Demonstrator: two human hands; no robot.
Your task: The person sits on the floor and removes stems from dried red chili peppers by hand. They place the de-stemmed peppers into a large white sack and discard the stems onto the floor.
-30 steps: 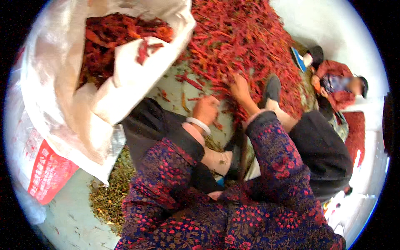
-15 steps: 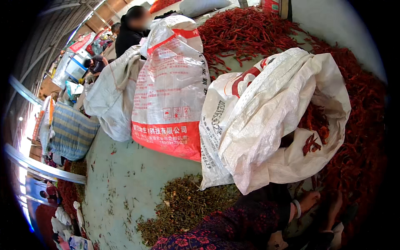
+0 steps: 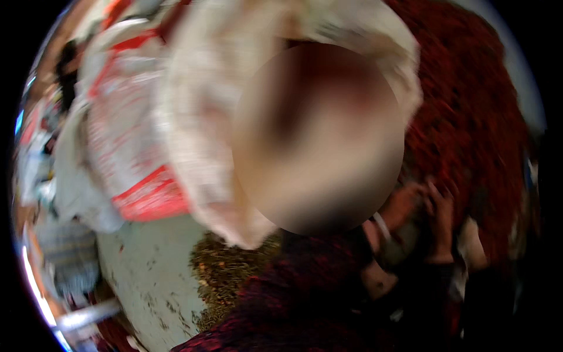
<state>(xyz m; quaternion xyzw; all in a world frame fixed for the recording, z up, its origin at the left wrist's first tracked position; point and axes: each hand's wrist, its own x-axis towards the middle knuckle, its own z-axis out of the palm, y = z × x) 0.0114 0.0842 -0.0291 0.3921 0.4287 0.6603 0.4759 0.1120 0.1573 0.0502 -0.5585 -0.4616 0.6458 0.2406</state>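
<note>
OK, hands first. Left hand [image 3: 404, 202], pale bracelet [image 3: 382, 226] on its wrist, sat low near the heap's edge with fingers bent toward its partner. Right hand [image 3: 441, 217] was just beside it, fingers raised and partly spread. Grip was blurred on both: couldn't tell how far closed, whether anything was pinched, or whether the fingertips touched. Red pepper heap [image 3: 469, 123] lay right past the fingertips, running up and to the right.

Handling, my read: thin pods probably wanted a light pinch, one hand steadying, the other doing fine work, wrists low and cuffs off the heap. A steadier view would've helped; single pods didn't resolve.

Around, left to right: striped bag [image 3: 67, 252] at far left, greyish bag [image 3: 76, 170] above it, then red-and-white bag [image 3: 129, 123]. Pale floor [image 3: 146, 252] below those, littered with bits, then a brownish stem pile [image 3: 223, 264] next to the dark sleeve [image 3: 281, 281].

Main obstacle: big white sack [image 3: 196, 135], near the left hand. Round smear hid its middle, so contents were mostly unreadable; some dark red showed at the mouth. Bare ankle [image 3: 472, 243] just right of the right hand probably limited elbow room.
</note>
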